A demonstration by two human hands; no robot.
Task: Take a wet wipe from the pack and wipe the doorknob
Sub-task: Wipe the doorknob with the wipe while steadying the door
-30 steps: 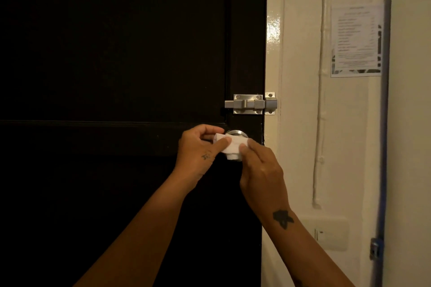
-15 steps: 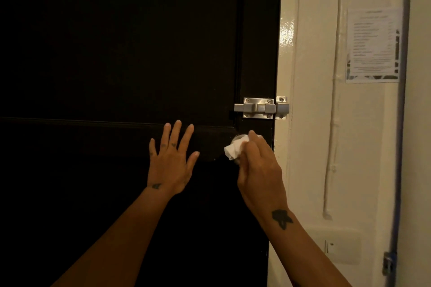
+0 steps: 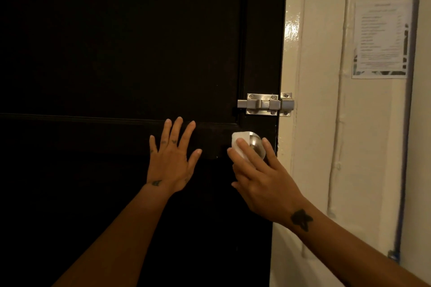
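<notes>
A: Doorknob (image 3: 254, 144) first, folks: round, brushed metal, a dull sheen on its dome, sitting right under the fingertips of the right hand (image 3: 263, 182)

B: And draped over it, the wet wipe (image 3: 238, 137), white, soft, crumpled into a small pad. It covers the knob's left side and wraps down beneath it, with bare metal showing to the right of the fingers

A: How is that right hand set?

B: Fingers curled around the knob from below, one fingertip pressing the wipe flat against the metal, thumb out on the knob's right edge. It is gripping wipe and knob together

A: Now the left hand (image 3: 171, 163)

B: Spread wide, all five fingers fanned, palm flat on the door (image 3: 116, 53), well to the left of the right hand and holding nothing. Small tattoos on the fingers and at the wrist

A: That door looks dark, nearly black, smooth, with a raised horizontal rail just above the left fingertips

B: Yes, and above the right hand sits a slide bolt (image 3: 264, 104), boxy silver steel with screw heads at its corners, its bar reaching across to the keeper on the frame

A: Beyond the right hand?

B: Glossy cream wall (image 3: 314, 123), lumpy paint, a thin painted-over conduit running vertically. Higher up, a printed paper notice (image 3: 380, 39), its text too blurred to read

A: Any pack of wipes?

B: I cannot tell where it is
</notes>
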